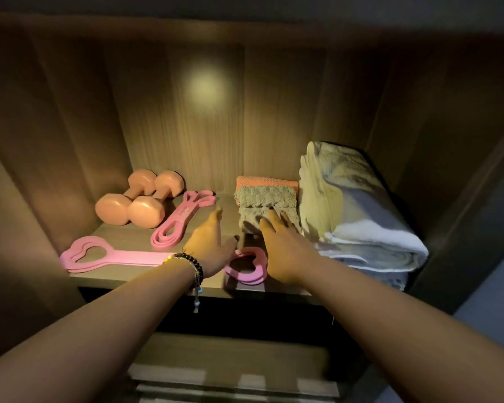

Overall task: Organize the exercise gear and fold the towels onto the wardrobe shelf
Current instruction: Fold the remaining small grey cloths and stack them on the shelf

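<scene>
On the wardrobe shelf (134,238), two pink dumbbells (137,199) lie at the back left with a coiled pink resistance band (178,222) beside them. A flat pink stretch strap (99,255) with looped ends runs along the front edge, its right loop (249,266) between my wrists. A small grey towel (266,203) sits folded on an orange one (266,181). My right hand (285,248) rests with straight fingers on the grey towel's front. My left hand (210,242) hovers open just left of it, above the shelf.
A tall stack of folded white and grey towels (358,210) fills the right end of the shelf against the side wall. Wooden walls close in the back and both sides. A lower shelf (230,365) lies below in shadow.
</scene>
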A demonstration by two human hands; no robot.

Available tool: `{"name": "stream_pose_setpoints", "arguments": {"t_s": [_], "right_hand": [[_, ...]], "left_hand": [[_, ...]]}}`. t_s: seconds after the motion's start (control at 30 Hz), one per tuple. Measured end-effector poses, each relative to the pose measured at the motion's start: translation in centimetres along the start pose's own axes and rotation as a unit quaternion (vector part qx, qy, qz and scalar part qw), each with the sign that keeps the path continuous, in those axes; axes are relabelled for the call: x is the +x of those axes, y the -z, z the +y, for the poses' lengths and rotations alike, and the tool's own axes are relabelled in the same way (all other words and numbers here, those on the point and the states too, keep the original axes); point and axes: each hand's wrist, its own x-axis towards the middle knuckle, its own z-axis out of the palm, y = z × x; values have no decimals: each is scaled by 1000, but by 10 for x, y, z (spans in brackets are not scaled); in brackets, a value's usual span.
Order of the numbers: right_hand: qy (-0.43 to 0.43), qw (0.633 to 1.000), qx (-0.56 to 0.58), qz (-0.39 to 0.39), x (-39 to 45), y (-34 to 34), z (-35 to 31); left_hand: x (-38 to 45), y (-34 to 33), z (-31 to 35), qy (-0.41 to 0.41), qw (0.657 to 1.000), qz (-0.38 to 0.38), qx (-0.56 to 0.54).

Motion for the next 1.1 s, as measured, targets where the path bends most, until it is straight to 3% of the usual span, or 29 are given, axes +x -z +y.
{"name": "stream_pose_setpoints", "arguments": {"t_s": [0.2, 0.37, 0.57, 0.67, 0.83, 1.1], "right_hand": [[33, 998, -60, 1, -76, 23, -10], [59, 992, -110, 31, -145, 27, -16], [55, 994, -70, 64, -213, 28, -15], [59, 984, -155, 63, -246, 20, -5], [16, 984, -174, 38, -282, 8, 26], [-76, 987, -118, 78, -300, 16, 82]], "left_hand": [[-80, 38, 28, -102, 984, -39, 137], [-143, 50, 47, -142, 975, -57, 159], [-189, 50, 70, -184, 967, -53, 166], [-205, 36, 86, -214, 958, -43, 188], [-217, 3, 104, -227, 958, -75, 159], [-194, -14, 139, -283, 945, -85, 144]]}}
